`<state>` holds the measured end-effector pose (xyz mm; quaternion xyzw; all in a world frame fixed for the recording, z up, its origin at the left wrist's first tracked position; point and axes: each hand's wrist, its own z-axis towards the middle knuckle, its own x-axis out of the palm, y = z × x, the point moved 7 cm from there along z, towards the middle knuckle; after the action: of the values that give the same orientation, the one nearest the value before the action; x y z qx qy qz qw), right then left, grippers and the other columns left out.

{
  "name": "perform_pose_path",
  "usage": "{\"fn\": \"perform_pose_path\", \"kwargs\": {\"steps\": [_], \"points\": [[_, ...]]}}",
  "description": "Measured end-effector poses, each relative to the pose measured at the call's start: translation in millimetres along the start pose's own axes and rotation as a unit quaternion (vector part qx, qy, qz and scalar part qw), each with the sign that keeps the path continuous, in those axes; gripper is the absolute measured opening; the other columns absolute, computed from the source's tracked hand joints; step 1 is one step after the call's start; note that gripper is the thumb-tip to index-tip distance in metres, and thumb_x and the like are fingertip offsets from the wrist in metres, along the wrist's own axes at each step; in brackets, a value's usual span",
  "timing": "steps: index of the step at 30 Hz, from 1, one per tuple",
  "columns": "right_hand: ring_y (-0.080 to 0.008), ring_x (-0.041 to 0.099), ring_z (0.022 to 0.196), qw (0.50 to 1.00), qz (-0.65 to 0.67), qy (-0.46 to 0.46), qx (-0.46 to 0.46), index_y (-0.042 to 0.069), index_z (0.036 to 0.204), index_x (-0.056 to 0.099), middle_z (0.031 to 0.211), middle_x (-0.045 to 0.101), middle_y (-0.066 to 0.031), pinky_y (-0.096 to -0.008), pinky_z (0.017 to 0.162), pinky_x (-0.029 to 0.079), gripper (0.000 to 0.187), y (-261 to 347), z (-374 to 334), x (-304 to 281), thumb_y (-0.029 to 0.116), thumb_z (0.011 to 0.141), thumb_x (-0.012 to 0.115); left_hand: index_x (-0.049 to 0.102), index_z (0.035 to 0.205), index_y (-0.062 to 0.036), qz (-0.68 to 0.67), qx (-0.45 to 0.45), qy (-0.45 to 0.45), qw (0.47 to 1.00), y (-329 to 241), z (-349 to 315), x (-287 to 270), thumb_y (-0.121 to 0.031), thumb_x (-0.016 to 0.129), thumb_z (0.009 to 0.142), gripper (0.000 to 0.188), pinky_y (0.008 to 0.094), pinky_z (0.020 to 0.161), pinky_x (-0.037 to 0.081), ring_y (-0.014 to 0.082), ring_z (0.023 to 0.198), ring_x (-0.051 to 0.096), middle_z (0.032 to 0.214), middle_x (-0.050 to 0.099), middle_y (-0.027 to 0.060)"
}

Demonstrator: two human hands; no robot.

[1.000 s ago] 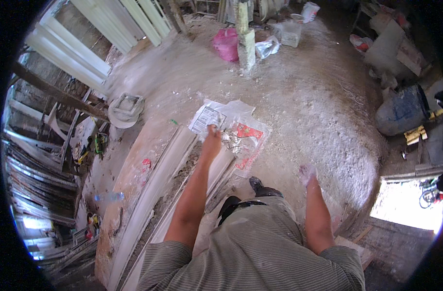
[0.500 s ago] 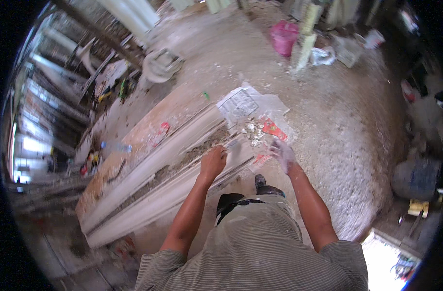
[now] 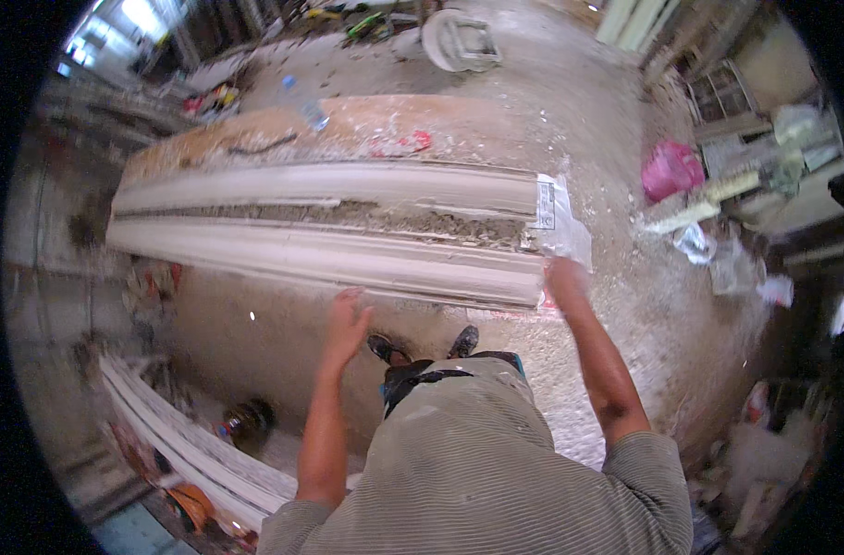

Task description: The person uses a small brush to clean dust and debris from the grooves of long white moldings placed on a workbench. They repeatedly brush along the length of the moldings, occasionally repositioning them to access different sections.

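Two long pale mouldings, a far one and a near one, lie side by side across the view in front of me. Rough grey-brown crumbs fill the strip between them. My left hand hovers just short of the near moulding's front edge, fingers stretched, with nothing visible in it. My right hand is at the near moulding's right end, smeared by motion; whether it holds anything is hidden. Beyond that end, a white printed sheet sticks out.
An orange-brown board lies behind the mouldings, with a clear plastic bottle on it. A white toilet-seat-like piece sits farther back. A pink bag and white plastic bags are at right. Another long moulding lies at lower left.
The view has swung, so the mouldings now run almost level across it. My left hand, earlier closed around a small blade-like tool over the mouldings, is now open in front of them. My right hand's fingers have become blurred.
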<state>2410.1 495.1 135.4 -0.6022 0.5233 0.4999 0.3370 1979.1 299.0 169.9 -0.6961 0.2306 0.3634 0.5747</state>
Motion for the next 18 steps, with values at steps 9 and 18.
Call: {"fn": "perform_pose_path", "kwargs": {"steps": [9,18], "points": [[-0.0365,0.065,0.102,0.943,0.151,0.020,-0.297,0.010,0.120,0.066,0.115,0.065,-0.0163,-0.0440,0.088,0.053,0.031,23,-81,6,0.016,0.089,0.064,0.058,0.133,-0.0084,0.006,-0.232,0.084,0.969,191,-166,67,-0.037,0.063,0.093,0.049,0.0448,0.110,0.036,0.0327,0.127,0.054,0.133,0.060,0.0147],[-0.0306,0.063,0.106,0.944,0.067,0.073,-0.313,0.018,0.120,0.067,0.119,0.060,-0.0109,-0.0427,0.089,0.054,0.034,10,-91,24,0.010,0.087,0.068,0.073,0.117,-0.0182,-0.101,-0.175,0.367,0.908,155,-183,156,-0.057,0.054,0.093,0.050,0.0424,0.103,0.045,0.0299,0.119,0.061,0.122,0.069,0.0086]]}}
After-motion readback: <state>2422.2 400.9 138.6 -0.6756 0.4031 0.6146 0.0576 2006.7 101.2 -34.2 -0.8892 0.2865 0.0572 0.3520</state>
